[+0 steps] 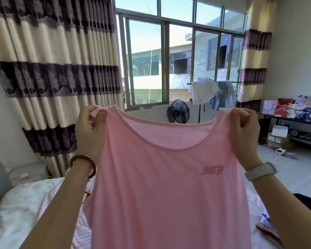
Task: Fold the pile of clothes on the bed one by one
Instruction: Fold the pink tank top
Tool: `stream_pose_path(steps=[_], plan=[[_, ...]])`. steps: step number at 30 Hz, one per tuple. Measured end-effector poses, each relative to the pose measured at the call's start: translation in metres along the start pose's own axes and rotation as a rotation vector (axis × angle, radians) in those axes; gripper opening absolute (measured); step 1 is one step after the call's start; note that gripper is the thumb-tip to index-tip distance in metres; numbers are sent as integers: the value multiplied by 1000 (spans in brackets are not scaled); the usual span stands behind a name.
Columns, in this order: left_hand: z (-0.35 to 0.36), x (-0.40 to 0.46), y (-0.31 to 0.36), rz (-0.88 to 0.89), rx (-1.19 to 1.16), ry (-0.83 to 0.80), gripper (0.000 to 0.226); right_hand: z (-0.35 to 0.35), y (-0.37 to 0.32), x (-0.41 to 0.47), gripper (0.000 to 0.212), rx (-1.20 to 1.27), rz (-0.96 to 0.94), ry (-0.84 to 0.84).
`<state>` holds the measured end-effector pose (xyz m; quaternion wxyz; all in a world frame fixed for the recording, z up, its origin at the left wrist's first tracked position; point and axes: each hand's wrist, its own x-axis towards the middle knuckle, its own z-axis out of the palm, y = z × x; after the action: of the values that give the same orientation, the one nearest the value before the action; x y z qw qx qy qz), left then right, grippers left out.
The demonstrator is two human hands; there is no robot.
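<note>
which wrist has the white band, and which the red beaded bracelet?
The white band is on the right hand's wrist; the red-brown beaded bracelet is on the left hand's wrist. Both hands grip the pink tank top by its shoulder straps.

Both hands hold a pink sleeveless cotton top (162, 186) up by its straps: left hand (89, 130) at ten o'clock, right hand (244, 132) at two, above the white-covered bed (20, 211).

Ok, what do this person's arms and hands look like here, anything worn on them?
Both forearms are bare, no sleeves in view. The left hand has a reddish-brown braided bracelet on its wrist. The right hand has a white smooth band, like a fitness tracker. No gloves; no rings visible.
</note>
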<state>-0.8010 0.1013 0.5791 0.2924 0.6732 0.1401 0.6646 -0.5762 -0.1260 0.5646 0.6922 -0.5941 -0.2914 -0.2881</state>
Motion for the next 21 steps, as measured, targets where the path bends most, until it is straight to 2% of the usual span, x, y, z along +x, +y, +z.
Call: stream_pose_path(steps=[4,7,10,15,17,21], plan=[[5,-5,-51,-167,96,-86,2,25,44,-9,9,-82,87,-111],[12,-14,-106,-294,202,-177,13,47,96,-22,9,-138,197,-237],[24,-35,-162,-408,335,-332,4,72,160,-44,13,-261,331,-396],[43,-82,-273,-563,604,-616,18,113,273,-92,22,-469,520,-664],[49,-107,-320,-610,704,-676,18,127,314,-116,24,-529,569,-716],[58,-141,-369,-656,757,-687,18,143,359,-152,27,-571,620,-744]])
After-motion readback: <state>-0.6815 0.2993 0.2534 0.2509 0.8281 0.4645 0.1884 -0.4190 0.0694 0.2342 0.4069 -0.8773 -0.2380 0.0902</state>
